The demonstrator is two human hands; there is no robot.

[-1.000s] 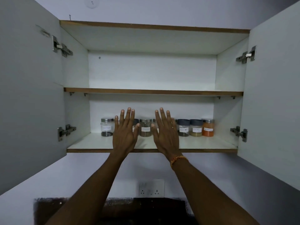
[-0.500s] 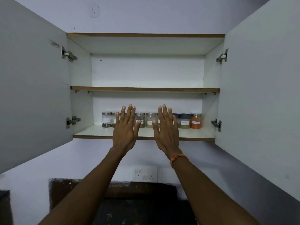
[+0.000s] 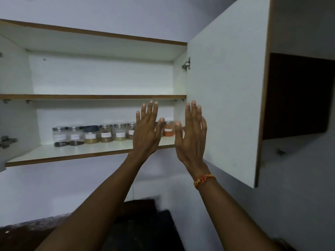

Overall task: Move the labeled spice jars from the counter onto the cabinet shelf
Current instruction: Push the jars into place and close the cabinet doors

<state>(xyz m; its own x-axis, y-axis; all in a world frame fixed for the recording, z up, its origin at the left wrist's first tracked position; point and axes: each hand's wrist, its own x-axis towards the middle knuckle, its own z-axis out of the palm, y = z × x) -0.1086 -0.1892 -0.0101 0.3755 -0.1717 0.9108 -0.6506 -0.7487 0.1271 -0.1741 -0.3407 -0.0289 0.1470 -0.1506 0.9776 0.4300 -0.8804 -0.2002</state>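
Both hands are up in front of me with fingers straight and spread, holding nothing: the left hand (image 3: 146, 131) hangs before the lower shelf, the right hand (image 3: 191, 134) just beside it near the open white cabinet door (image 3: 226, 87). From what I see, the carrying step looks finished, and I judge the next move to be either fetching any jars left on the dark surface (image 3: 137, 223) below, where I can see none, or swinging that door shut, which would call for a flat push on its panel. On the white cabinet shelf with the brown edge (image 3: 72, 156), the clear labeled spice jars (image 3: 101, 134) stand upright in a close row along the back wall, most with metal lids, one dark-lidded (image 3: 90, 134), holding tan, pale and dark contents. At the right end an orange-filled jar (image 3: 169, 130) shows between my hands; my left hand hides part of the row.
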